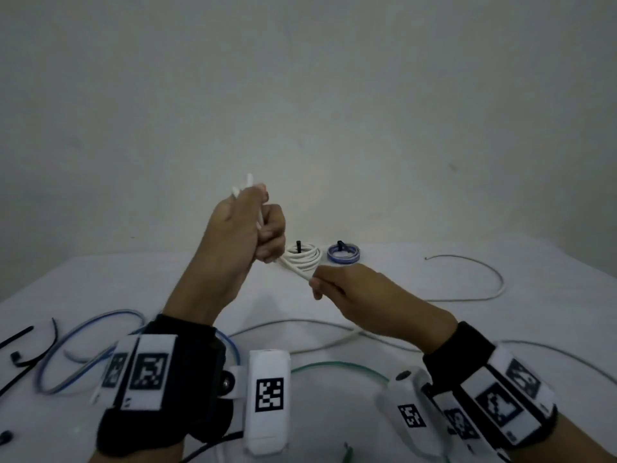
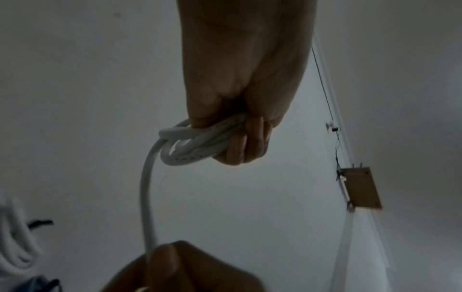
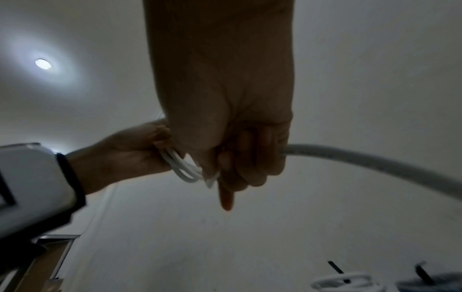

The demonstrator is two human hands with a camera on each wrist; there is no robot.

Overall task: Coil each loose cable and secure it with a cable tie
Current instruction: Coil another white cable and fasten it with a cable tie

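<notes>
My left hand (image 1: 267, 225) is raised above the white table (image 1: 434, 279) and grips several small loops of a white cable (image 1: 258, 218). In the left wrist view the loops (image 2: 185, 146) bulge out of the fist (image 2: 240, 142), and one strand drops to my right hand (image 2: 175, 264). My right hand (image 1: 317, 285) is lower and to the right, fingers curled round the same cable. In the right wrist view the cable (image 3: 350, 158) trails out of the right fist (image 3: 245, 160) to the right, and the left hand (image 3: 130, 150) holds the loops (image 3: 182, 168) beside it.
A tied white coil (image 1: 302, 257) and a tied blue coil (image 1: 344, 255), each with a black tie, lie at the table's far side. Loose blue (image 1: 83, 329), green (image 1: 334, 365) and grey (image 1: 484, 295) cables lie on the table. Black cable ties (image 1: 16, 335) lie at the left edge.
</notes>
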